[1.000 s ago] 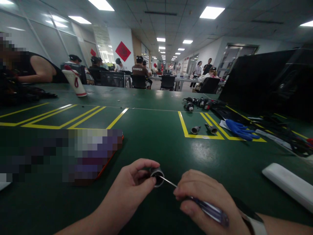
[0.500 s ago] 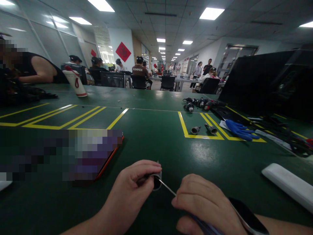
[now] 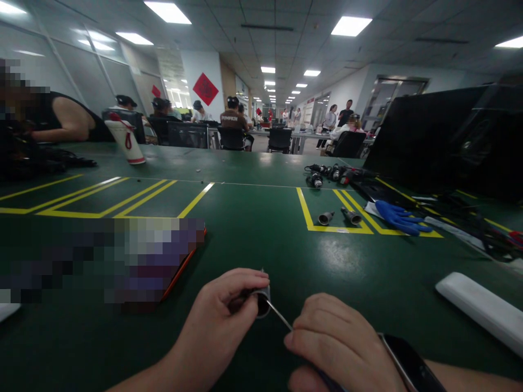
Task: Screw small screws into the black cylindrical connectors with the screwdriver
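My left hand (image 3: 223, 313) is closed around a small hollow grey metal housing (image 3: 263, 308), its dark round opening facing me and to the right. In my right hand (image 3: 337, 337) is a thin-shafted screwdriver (image 3: 280, 316); its handle is mostly hidden under my palm. The shaft slants up to the left, and its tip sits at or inside the housing's opening; I cannot see what it touches. Two similar metal housings (image 3: 326, 218) lie farther off, inside a yellow-taped box on the green table (image 3: 253, 234).
A blue glove (image 3: 398, 218) and cables are at right, before a black monitor (image 3: 433, 130). Dark metal connectors (image 3: 315, 180) lie farther back. A white case (image 3: 482, 310) is at right, an orange-edged phone-like item (image 3: 183, 269) at left, a paper cup (image 3: 127, 142) behind. A person sits far left.
My right hand has shifted very slightly left, with the screwdriver tip still at the housing's opening. My left hand and the housing stay nearly in place.
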Tool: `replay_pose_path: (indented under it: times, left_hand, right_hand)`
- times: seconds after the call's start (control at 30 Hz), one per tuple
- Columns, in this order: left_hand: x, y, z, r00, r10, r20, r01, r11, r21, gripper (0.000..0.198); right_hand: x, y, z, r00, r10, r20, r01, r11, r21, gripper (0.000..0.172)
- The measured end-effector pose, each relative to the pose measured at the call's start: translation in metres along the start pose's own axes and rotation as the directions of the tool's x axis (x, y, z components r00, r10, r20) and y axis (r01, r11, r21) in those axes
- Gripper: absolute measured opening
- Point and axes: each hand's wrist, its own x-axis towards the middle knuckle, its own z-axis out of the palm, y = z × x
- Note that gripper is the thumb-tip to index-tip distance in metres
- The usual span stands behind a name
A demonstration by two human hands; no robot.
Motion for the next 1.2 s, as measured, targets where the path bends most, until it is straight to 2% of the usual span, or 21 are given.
replay_pose_path:
  times: [0.1, 0.23, 0.33, 0.4, 0.5, 0.6, 0.67, 0.77, 0.83, 0.9, 0.97, 1.07, 1.13, 1.2]
  left_hand:
    - [0.001, 0.001, 0.001, 1.0, -0.022, 0.012, 0.022, 0.999, -0.028, 0.019]
    - [0.001, 0.002, 0.0, 0.991, -0.111, 0.071, 0.118, 0.988, -0.101, 0.021]
    - [0.003, -0.001, -0.002, 0.973, -0.158, 0.166, 0.188, 0.965, -0.184, 0.038]
    - [0.009, -0.007, -0.004, 0.974, -0.129, 0.185, 0.17, 0.958, -0.23, 0.048]
    - [0.027, -0.021, -0.004, 0.989, -0.061, 0.133, 0.083, 0.982, -0.17, 0.046]
    - [0.055, -0.038, 0.0, 0.992, 0.125, 0.005, -0.125, 0.992, -0.013, 0.046]
    - [0.073, -0.047, 0.003, 0.977, 0.206, -0.052, -0.2, 0.975, 0.101, 0.044]
    - [0.091, -0.051, 0.009, 0.963, 0.253, -0.09, -0.233, 0.954, 0.189, 0.033]
    - [0.097, -0.049, 0.011, 0.957, 0.272, -0.099, -0.236, 0.931, 0.28, 0.028]
    - [0.099, -0.048, 0.012, 0.945, 0.314, -0.094, -0.263, 0.898, 0.352, 0.023]
    - [0.101, -0.049, 0.013, 0.943, 0.326, -0.057, -0.291, 0.898, 0.33, 0.022]
    - [0.103, -0.052, 0.014, 0.966, 0.252, 0.048, -0.257, 0.941, 0.22, 0.022]
    - [0.104, -0.054, 0.014, 0.972, 0.215, 0.093, -0.232, 0.943, 0.237, 0.021]
    - [0.105, -0.054, 0.014, 0.968, 0.228, 0.104, -0.249, 0.919, 0.305, 0.018]
  right_hand:
    - [-0.001, 0.002, 0.004, 0.999, 0.029, -0.035, -0.029, 0.999, 0.013, 0.026]
    - [-0.001, 0.005, 0.0, 0.998, 0.038, -0.044, -0.034, 0.995, 0.09, 0.024]
    - [0.001, 0.006, -0.009, 0.995, 0.094, -0.046, -0.084, 0.979, 0.184, 0.019]
    - [0.003, 0.009, -0.014, 0.976, 0.208, -0.059, -0.184, 0.944, 0.274, 0.017]
    - [0.006, 0.02, -0.015, 0.892, 0.45, -0.024, -0.4, 0.815, 0.419, 0.02]
    - [0.009, 0.043, -0.009, 0.787, 0.613, 0.071, -0.545, 0.635, 0.547, 0.02]
    - [0.011, 0.061, 0.0, 0.737, 0.67, 0.083, -0.547, 0.521, 0.656, 0.016]
    - [0.014, 0.084, 0.014, 0.671, 0.741, 0.041, -0.473, 0.385, 0.793, 0.01]
    - [0.014, 0.093, 0.022, 0.661, 0.75, 0.018, -0.444, 0.372, 0.815, 0.008]
    - [0.012, 0.097, 0.026, 0.673, 0.74, 0.018, -0.442, 0.383, 0.811, 0.007]
    - [0.008, 0.096, 0.027, 0.696, 0.716, 0.041, -0.464, 0.406, 0.788, 0.007]
    - [0.005, 0.091, 0.025, 0.738, 0.67, 0.078, -0.516, 0.486, 0.705, 0.01]
    - [0.007, 0.086, 0.023, 0.748, 0.656, 0.097, -0.56, 0.547, 0.623, 0.014]
    - [0.009, 0.08, 0.022, 0.746, 0.659, 0.101, -0.602, 0.601, 0.526, 0.019]
